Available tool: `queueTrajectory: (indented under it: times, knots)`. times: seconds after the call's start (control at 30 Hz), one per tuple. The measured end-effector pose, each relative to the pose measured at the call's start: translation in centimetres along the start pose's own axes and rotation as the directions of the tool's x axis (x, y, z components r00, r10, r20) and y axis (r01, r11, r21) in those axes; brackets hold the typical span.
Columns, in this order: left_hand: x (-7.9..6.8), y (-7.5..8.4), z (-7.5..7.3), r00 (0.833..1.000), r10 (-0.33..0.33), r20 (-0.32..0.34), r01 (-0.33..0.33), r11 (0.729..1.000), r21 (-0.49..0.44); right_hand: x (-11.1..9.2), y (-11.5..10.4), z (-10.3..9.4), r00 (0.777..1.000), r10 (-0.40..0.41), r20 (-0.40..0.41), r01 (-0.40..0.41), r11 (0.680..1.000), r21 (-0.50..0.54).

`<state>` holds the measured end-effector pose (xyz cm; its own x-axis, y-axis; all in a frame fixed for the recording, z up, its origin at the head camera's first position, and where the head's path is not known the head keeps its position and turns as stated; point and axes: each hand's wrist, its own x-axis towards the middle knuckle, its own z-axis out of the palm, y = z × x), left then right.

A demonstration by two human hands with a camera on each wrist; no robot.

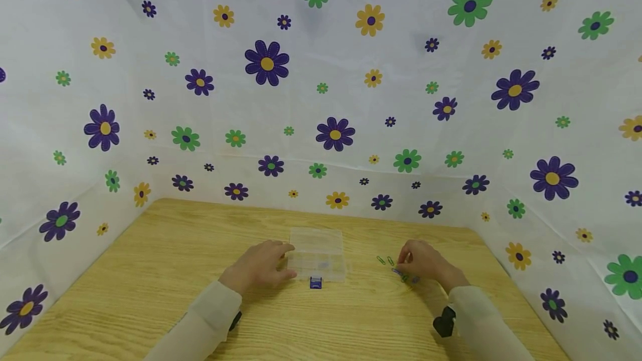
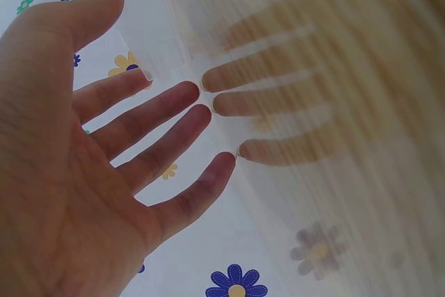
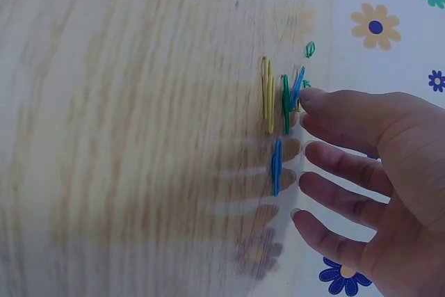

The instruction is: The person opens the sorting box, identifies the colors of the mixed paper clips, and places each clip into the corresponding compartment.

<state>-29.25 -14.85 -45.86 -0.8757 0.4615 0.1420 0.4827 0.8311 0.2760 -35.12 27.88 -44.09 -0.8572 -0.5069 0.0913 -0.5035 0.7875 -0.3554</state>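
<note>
A clear plastic box with compartments lies on the table, its lid swung back. Something small and bluish shows inside. My left hand rests beside its left edge, fingers extended and spread, the thumb near the front corner. At the box's front edge is a small dark blue piece. My right hand bends down over loose paper clips, thumb and forefinger pinching a blue paper clip. Close by lie a green paper clip, a yellow one and another blue one.
Two green paper clips lie farther left of the right hand. The wooden table is enclosed at the back and both sides by a white sheet printed with flowers. A dark strap device sits at the right wrist.
</note>
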Motion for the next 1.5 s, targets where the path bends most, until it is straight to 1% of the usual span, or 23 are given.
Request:
queueTrajectory:
  times: [0.13,0.43,0.67,0.83,0.97,1.13,1.27,1.5]
  knots:
    - [0.0,-0.05,0.04,1.0,0.005,-0.003,-0.005,1.0,0.006,-0.12,-0.2,-0.02,1.0,-0.011,0.0,0.011,1.0,-0.01]
    - [0.06,-0.01,0.2,1.0,-0.013,-0.007,0.013,1.0,0.005,-0.28,-0.42,-0.25,1.0,-0.021,0.017,0.021,1.0,-0.001]
    - [0.07,0.02,0.09,1.0,-0.015,0.002,0.015,1.0,-0.003,-0.33,-0.47,-0.45,0.997,-0.068,0.027,0.068,0.998,-0.002]
    - [-0.04,0.05,0.0,1.0,-0.012,0.002,0.012,1.0,0.0,-0.28,-0.41,-0.48,0.996,-0.08,0.031,0.079,0.997,0.013]
    - [-0.07,0.0,-0.06,1.0,0.005,0.0,-0.005,1.0,-0.007,-0.24,-0.14,-0.35,0.997,-0.066,0.035,0.066,0.998,0.006]
    - [-0.08,-0.05,-0.07,1.0,0.025,-0.004,-0.025,1.0,-0.005,-0.17,0.07,-0.34,0.999,-0.034,0.037,0.032,0.999,0.04]
    - [-0.04,-0.1,0.03,1.0,0.023,-0.004,-0.023,1.0,-0.009,0.06,0.17,-0.4,0.999,-0.027,0.029,0.025,0.997,0.069]
    - [0.0,-0.14,0.07,1.0,0.015,-0.002,-0.015,1.0,-0.006,0.53,-0.38,-0.6,0.999,-0.033,0.027,0.031,0.998,0.058]
